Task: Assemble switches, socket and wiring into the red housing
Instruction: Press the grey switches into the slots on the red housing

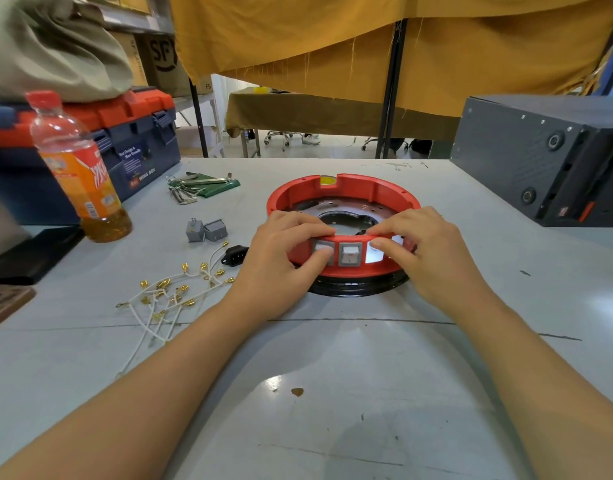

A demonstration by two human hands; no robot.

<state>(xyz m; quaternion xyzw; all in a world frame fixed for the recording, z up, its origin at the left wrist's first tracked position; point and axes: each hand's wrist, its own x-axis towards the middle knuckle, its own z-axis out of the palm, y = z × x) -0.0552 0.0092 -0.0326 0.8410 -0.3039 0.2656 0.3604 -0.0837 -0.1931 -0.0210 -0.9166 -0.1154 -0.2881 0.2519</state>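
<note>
At the near wall of the red housing (343,199), mid-table, the left hand (281,258) pinches a switch (323,249) into its slot, thumb outside, while the right hand (426,251) clamps the rim, seemingly to steady it.

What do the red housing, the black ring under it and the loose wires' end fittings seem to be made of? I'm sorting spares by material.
Red housing: looks like moulded plastic, matt, evenly coloured, with cut-outs and ribs.
Black ring: glossy with highlights, possibly painted metal or plastic; cannot tell.
Wire terminals: shiny gold-coloured, probably brass, on white-sheathed wires.
</note>
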